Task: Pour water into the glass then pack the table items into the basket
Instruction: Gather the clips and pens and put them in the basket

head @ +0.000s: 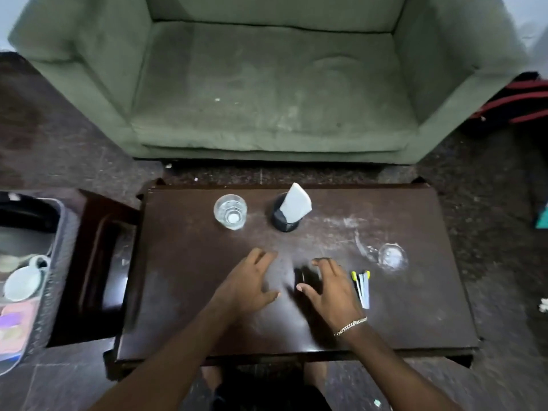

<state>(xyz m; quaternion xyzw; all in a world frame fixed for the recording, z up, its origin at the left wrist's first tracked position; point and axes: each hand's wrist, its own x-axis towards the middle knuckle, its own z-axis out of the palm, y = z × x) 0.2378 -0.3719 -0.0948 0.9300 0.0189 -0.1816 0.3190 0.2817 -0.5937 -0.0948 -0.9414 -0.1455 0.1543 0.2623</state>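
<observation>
A clear glass [230,211] with water stands at the back left of the dark wooden table [415,315]. Beside it a black holder [284,221] carries a white napkin [295,205]. A second clear glass [392,256] lies at the right. Several pens [363,288] lie near my right hand [331,292], whose spread fingers hover over a small dark blurred object [305,277]; whether they touch it I cannot tell. My left hand [249,287] rests open on the table, holding nothing. The basket [52,280] sits at the far left, holding a white cup [25,281].
A green sofa [267,84] faces the table's far edge. A dark side stool [98,262] carries the basket at the table's left. A red and black bag [516,105] lies on the floor at the right. My knees show under the table's near edge.
</observation>
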